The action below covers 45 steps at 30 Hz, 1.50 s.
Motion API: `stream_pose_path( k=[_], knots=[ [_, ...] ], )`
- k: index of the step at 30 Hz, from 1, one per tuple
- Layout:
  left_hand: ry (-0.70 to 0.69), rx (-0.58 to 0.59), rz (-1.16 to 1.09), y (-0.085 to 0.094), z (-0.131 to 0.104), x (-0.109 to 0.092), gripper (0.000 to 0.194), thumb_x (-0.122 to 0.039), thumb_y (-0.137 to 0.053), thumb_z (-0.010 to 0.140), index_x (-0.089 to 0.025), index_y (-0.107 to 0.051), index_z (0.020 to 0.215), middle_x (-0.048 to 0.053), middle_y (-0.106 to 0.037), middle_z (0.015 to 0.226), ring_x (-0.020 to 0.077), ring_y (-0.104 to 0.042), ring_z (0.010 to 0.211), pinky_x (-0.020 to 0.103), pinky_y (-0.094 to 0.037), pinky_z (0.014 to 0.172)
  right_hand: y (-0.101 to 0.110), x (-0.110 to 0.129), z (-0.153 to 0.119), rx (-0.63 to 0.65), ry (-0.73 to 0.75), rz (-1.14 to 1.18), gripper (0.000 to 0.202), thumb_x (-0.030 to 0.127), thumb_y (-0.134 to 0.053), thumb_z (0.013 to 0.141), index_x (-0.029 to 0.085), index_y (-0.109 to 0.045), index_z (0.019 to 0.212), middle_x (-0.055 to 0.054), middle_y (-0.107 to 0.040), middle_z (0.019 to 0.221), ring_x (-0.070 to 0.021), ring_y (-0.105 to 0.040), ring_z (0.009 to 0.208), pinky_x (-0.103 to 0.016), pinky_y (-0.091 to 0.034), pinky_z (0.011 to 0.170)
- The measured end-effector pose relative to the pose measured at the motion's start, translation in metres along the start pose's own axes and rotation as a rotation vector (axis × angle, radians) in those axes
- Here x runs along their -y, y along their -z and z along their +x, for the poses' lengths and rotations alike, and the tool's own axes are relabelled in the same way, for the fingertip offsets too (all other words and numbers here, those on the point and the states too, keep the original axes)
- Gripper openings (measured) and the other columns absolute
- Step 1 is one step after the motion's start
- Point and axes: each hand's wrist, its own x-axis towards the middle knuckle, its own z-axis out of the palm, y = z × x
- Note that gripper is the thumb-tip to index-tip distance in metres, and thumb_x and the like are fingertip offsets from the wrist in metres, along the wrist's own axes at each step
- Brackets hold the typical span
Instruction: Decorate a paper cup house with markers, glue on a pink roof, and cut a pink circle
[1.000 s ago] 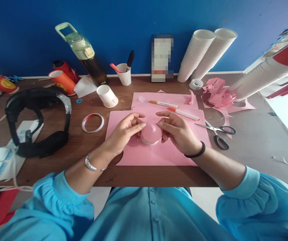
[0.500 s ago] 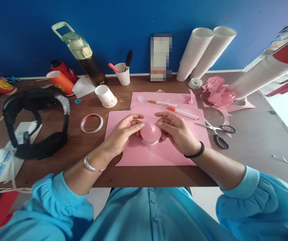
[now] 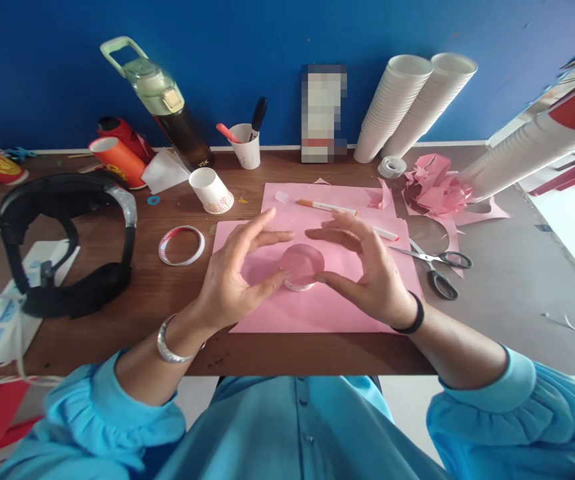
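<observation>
A round pink paper piece (image 3: 303, 261) rests on something with a white rim (image 3: 299, 287), seen just below its near edge. Both stand on the pink sheet (image 3: 267, 313) in front of me. My left hand (image 3: 230, 277) is at the left of the round piece, fingers spread and raised, its thumb tip at the near left edge. On the other side my right hand (image 3: 375, 277) is likewise open, its thumb by the near right edge. Neither hand grips the paper. What lies under the round piece is mostly hidden.
Scissors (image 3: 430, 256) and a marker (image 3: 325, 207) lie close by. A paper ring (image 3: 181, 246) and a paper cup (image 3: 211, 191) are on the left, with a black headset (image 3: 75, 300) farther out. Cup stacks (image 3: 392, 100), a bottle (image 3: 177, 127) and pink scraps (image 3: 437, 183) stand or lie behind.
Both hands have opened and spread apart from the pink piece, with fingers lifted. The pointed top seen before now looks flatter, like a disc.
</observation>
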Motion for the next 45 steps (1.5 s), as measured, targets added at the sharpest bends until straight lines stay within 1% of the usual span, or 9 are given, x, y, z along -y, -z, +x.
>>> stream_pose_path(
  k=[3,8,15,26,31,34,38,41,45],
  knots=[
    [-0.055,0.067,0.139,0.0,0.0,-0.006,0.078,-0.042,-0.085,0.083,-0.027,-0.049,0.151,0.01,-0.077,0.127,0.0306,-0.067,0.129,0.053,-0.048,0.118,-0.003,0.001,-0.003,0.044,0.005,-0.079,0.078,0.035,-0.079,0.093,0.032,-0.034,0.156,-0.016,-0.063,0.145,-0.0361,-0.064,0.134,-0.066,-0.051,0.114],
    [-0.132,0.044,0.224,-0.003,0.001,-0.005,0.072,-0.042,-0.085,0.083,-0.025,-0.055,0.146,0.01,-0.079,0.122,0.0307,-0.069,0.127,0.051,-0.054,0.113,-0.006,0.002,-0.003,0.031,-0.002,-0.09,0.082,0.036,-0.081,0.091,0.032,-0.034,0.159,-0.014,-0.068,0.141,-0.036,-0.064,0.134,-0.065,-0.051,0.114],
    [-0.159,0.054,0.351,-0.006,0.0,0.001,0.067,-0.043,-0.082,0.086,-0.024,-0.057,0.145,0.008,-0.081,0.118,0.0302,-0.071,0.122,0.05,-0.055,0.109,-0.008,0.001,-0.004,0.032,0.007,-0.147,0.08,0.04,-0.078,0.094,0.031,-0.032,0.159,-0.015,-0.069,0.14,-0.0338,-0.067,0.131,-0.062,-0.055,0.113],
    [-0.247,0.054,0.351,-0.006,-0.001,0.004,0.067,-0.036,-0.082,0.087,-0.025,-0.056,0.147,0.008,-0.081,0.117,0.0298,-0.072,0.119,0.049,-0.056,0.108,-0.01,0.001,-0.003,0.015,0.014,-0.193,0.079,0.043,-0.077,0.094,0.03,-0.034,0.159,-0.014,-0.072,0.134,-0.0322,-0.069,0.128,-0.057,-0.057,0.109],
    [-0.268,0.059,0.346,-0.004,-0.002,0.002,0.072,-0.034,-0.082,0.086,-0.025,-0.052,0.151,0.01,-0.078,0.125,0.0305,-0.071,0.123,0.049,-0.055,0.11,-0.008,0.001,-0.003,0.033,0.019,-0.188,0.085,0.04,-0.079,0.092,0.031,-0.03,0.161,-0.014,-0.072,0.135,-0.0336,-0.067,0.13,-0.059,-0.055,0.111],
    [-0.188,0.093,0.217,0.0,-0.001,0.002,0.089,-0.038,-0.087,0.081,-0.028,-0.043,0.157,0.013,-0.068,0.143,0.0326,-0.063,0.137,0.05,-0.05,0.117,-0.004,0.002,-0.002,0.038,0.072,-0.16,0.08,0.04,-0.077,0.094,0.031,-0.033,0.16,-0.015,-0.063,0.148,-0.0348,-0.06,0.139,-0.06,-0.053,0.113],
    [0.042,0.25,-0.007,0.002,0.002,0.017,0.121,-0.049,-0.092,0.071,-0.032,-0.018,0.166,0.019,-0.047,0.164,0.0371,-0.044,0.153,0.056,-0.042,0.122,-0.006,0.0,-0.001,0.036,0.117,-0.082,0.081,0.04,-0.074,0.096,0.032,-0.028,0.162,-0.016,-0.056,0.156,-0.034,-0.053,0.147,-0.06,-0.048,0.119],
    [0.178,0.322,-0.099,-0.004,0.004,0.035,0.128,-0.052,-0.092,0.071,-0.033,-0.011,0.167,0.02,-0.047,0.163,0.039,-0.044,0.153,0.061,-0.04,0.121,-0.014,-0.004,0.001,0.066,0.116,-0.06,0.086,0.042,-0.074,0.096,0.033,-0.021,0.164,-0.016,-0.059,0.154,-0.0322,-0.06,0.14,-0.059,-0.047,0.119],
    [0.188,0.376,-0.206,-0.019,0.004,0.044,0.124,-0.05,-0.089,0.075,-0.029,-0.008,0.168,0.019,-0.054,0.158,0.0377,-0.048,0.15,0.058,-0.042,0.12,-0.026,-0.006,0.006,0.104,0.113,-0.052,0.084,0.044,-0.075,0.095,0.03,-0.027,0.162,-0.014,-0.069,0.143,-0.0322,-0.061,0.14,-0.06,-0.044,0.122]
  ],
)
